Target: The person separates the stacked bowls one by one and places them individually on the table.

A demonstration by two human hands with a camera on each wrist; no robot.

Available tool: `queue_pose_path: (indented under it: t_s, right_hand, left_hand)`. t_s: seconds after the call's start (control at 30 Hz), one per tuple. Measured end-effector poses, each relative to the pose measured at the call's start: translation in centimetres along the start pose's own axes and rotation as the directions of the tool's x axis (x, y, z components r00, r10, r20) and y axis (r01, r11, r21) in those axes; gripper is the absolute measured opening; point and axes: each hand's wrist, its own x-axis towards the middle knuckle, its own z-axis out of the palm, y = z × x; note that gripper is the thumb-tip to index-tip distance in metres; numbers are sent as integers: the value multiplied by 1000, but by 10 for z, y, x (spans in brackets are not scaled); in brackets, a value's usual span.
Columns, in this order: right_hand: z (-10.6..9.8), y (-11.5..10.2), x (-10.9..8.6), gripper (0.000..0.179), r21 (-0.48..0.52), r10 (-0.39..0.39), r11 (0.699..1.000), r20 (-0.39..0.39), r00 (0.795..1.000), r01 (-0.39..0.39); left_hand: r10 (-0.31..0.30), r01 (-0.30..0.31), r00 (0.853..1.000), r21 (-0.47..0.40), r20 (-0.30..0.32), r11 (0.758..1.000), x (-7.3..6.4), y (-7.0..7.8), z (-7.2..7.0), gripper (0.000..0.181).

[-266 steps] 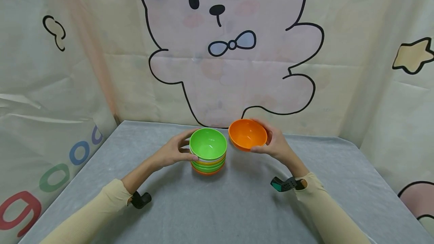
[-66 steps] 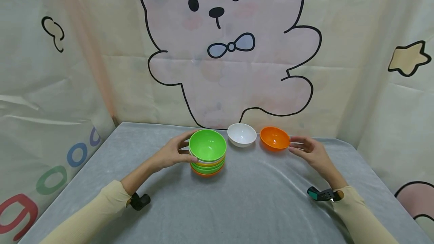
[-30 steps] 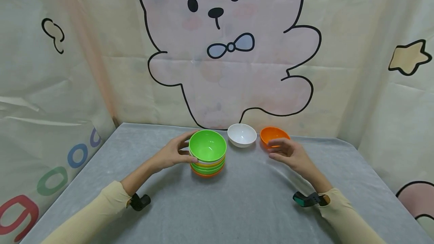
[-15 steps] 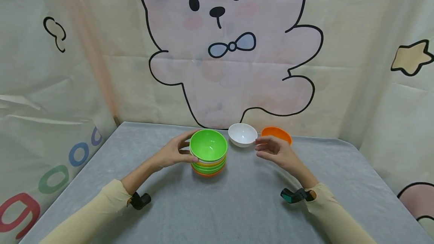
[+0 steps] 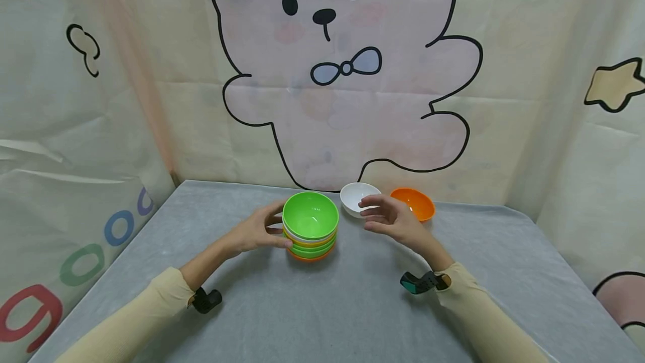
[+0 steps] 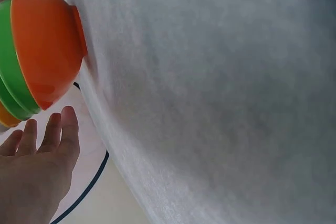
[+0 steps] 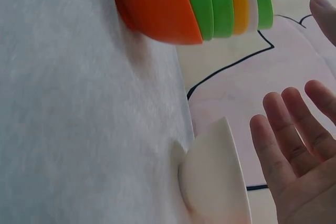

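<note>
A stack of nested bowls (image 5: 310, 216) stands on the cloth-covered table, green on top, then white, yellow and two greens, with orange at the bottom. Beside it on the left is my left hand (image 5: 259, 228), fingers behind and thumb in front. The left wrist view shows those fingers extended, with a gap to the orange bottom bowl (image 6: 47, 45). My right hand (image 5: 393, 218) is in the air with fingers spread and holds nothing. It partly covers a white bowl (image 5: 350, 198) in the head view. Behind its wrist side sits a single orange bowl (image 5: 420, 203).
A grey cloth (image 5: 322, 312) covers the table. Its back edge lies close behind the white and orange bowls, against a printed curtain (image 5: 504, 71). Curtains also hang at both sides. A dark camera strap is on each wrist.
The white and orange bowls now stand separately right of the stack. My right hand has left the orange bowl and moved left toward the stack. My left hand has loosened slightly from the stack.
</note>
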Motion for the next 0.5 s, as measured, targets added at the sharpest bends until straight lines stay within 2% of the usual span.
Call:
queue_pose_path:
  t_s: [0.23, 0.5]
  right_hand:
    - [13, -1, 13, 54, 0, -39, 999, 31, 999, 39]
    - [28, -4, 20, 69, 11, -27, 1000, 50, 998, 27]
  left_hand:
    - [-4, 4, 1000, 9, -16, 1000, 3, -2, 4, 89]
    - [-11, 11, 1000, 9, -17, 1000, 4, -4, 5, 85]
